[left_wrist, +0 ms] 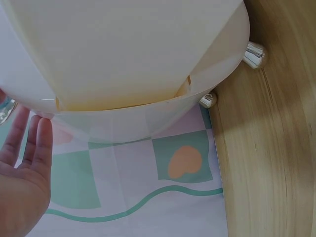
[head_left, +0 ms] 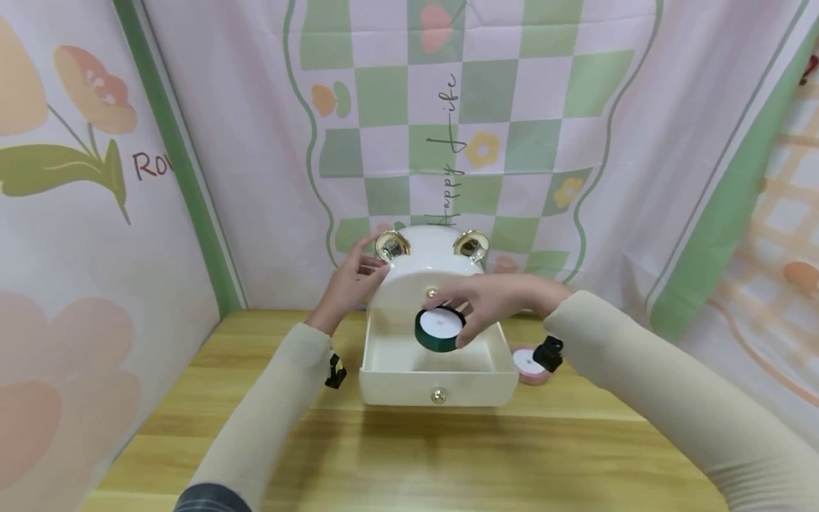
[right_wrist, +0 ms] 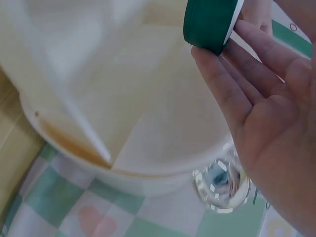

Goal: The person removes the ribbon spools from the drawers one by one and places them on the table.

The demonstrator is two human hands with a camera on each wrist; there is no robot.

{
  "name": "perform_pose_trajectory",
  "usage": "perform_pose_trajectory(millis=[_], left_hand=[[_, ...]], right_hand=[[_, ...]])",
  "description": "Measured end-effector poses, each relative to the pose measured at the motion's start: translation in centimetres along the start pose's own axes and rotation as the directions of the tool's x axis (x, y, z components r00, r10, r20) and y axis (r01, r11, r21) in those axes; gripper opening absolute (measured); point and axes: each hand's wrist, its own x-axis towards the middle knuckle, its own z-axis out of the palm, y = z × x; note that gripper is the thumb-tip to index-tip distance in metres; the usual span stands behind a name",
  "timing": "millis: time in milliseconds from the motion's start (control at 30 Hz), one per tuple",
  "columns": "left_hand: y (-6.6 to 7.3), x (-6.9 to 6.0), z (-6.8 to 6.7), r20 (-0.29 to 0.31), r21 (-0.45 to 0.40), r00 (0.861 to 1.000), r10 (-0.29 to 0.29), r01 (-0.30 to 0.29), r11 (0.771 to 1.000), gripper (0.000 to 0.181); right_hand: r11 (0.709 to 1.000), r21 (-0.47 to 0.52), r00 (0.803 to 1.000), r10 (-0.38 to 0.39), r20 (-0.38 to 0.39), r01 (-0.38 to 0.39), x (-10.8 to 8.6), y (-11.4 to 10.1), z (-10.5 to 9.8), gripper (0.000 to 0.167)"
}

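Left arm: long cream fabric sleeve [head_left: 265,412], with a dark grey, pale-striped fabric band [head_left: 212,499] near the elbow; black angular wrist device [head_left: 335,371]. Right arm: matching cream sleeve [head_left: 646,380], creased toward the elbow; similar black device [head_left: 549,353].

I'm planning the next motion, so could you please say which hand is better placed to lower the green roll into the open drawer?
Probably the right hand: it holds the green roll over the open drawer, while the left hand touches the white cabinet at its side.

Green roll [right_wrist: 210,24] cut by top edge, right wrist view; pink roll [head_left: 526,364] partly behind black wrist device [head_left: 548,353].
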Motion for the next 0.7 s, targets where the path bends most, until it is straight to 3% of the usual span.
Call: perform_pose_trajectory(millis=[267, 567, 700], left_hand=[[0.1, 0.0, 0.0, 0.008, -0.005, 1.0, 0.008, -0.008, 1.0, 0.065], [0.2, -0.1, 0.0, 0.009, 0.0, 1.0, -0.004, 0.004, 1.0, 0.066], [0.2, -0.2, 0.0, 0.01, -0.003, 1.0, -0.002, 0.002, 1.0, 0.065]], right_hand=[[0.994, 0.001, 0.991, 0.109, -0.079, -0.109, -4.4, 2.0, -0.8, 0.076], [0.993, 0.049, 0.981, 0.111, -0.16, -0.104, -8.6, 4.8, -1.8, 0.072], [0.982, 0.068, 0.963, 0.186, -0.194, -0.176, -10.0, 6.4, -1.8, 0.075]])
